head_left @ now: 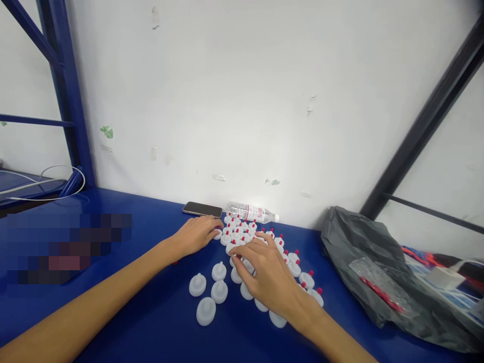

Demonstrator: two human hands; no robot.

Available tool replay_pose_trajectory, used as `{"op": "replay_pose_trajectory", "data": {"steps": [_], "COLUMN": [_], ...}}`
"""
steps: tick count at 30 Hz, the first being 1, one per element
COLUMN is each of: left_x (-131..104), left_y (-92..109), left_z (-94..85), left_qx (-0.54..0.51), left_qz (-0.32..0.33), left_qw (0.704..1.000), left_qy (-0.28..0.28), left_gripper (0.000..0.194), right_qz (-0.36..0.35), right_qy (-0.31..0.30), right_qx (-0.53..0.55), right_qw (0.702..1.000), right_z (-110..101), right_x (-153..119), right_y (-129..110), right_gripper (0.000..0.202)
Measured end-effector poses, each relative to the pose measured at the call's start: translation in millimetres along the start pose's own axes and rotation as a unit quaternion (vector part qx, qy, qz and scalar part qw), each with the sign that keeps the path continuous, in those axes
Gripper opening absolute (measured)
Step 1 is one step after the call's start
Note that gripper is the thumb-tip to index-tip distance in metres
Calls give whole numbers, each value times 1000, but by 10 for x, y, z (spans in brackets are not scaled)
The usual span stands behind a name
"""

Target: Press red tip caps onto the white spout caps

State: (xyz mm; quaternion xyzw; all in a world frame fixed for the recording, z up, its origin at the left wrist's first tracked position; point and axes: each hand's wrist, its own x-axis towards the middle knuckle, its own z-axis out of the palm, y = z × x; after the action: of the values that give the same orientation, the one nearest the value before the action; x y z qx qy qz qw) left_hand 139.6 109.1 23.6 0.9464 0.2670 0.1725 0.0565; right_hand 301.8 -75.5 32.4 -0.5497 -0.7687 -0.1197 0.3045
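Many white nozzle caps (219,291) with round bases and short spouts stand on the blue table; most of the farther ones carry small red tips (319,291). My left hand (198,234) is at the far left edge of the group, fingers curled and closed against a white red-tipped nozzle cap (217,234). Over the middle of the group is my right hand (260,264), its thumb and index finger brought together just in front of a red-tipped cap. What is between them, if anything, is hidden. Several bare-spout caps stand nearer to me, between my forearms.
A phone (202,209) and a clear plastic bottle (251,212) lie along the wall. On the right, a dark grey bag (351,262) bears a clear packet of red pieces (381,294), beside a white plug (446,277). Blue metal posts (70,91) frame the blue table (151,312).
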Motion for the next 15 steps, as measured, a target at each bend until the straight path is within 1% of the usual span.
{"op": "replay_pose_trajectory", "data": {"steps": [3, 8, 10, 13, 14, 15], "left_x": [15, 20, 1, -45, -61, -76], "left_y": [12, 110, 186, 332, 383, 431], "left_z": [-43, -253, -317, -352, -350, -343], "left_qx": [-28, -140, -197, -265, -279, -288], "left_qz": [-12, -19, -8, 20, 29, 36], "left_qw": [999, 989, 979, 964, 960, 957], "left_qy": [9, 49, 42, 13, 5, -1], "left_gripper": [23, 21, 24, 29, 30, 31], "right_qz": [10, 46, 62, 78, 76, 73], "right_qy": [6, 56, 70, 64, 61, 59], "right_qx": [-2, -10, -23, -44, -47, -48], "right_qw": [1000, 997, 995, 994, 994, 994], "right_z": [-8, -21, -27, -21, -15, -7], "right_x": [3, 0, -2, -3, -3, -3], "right_y": [12, 51, 73, 107, 117, 125], "right_gripper": [18, 20, 29, 50, 52, 50]}}
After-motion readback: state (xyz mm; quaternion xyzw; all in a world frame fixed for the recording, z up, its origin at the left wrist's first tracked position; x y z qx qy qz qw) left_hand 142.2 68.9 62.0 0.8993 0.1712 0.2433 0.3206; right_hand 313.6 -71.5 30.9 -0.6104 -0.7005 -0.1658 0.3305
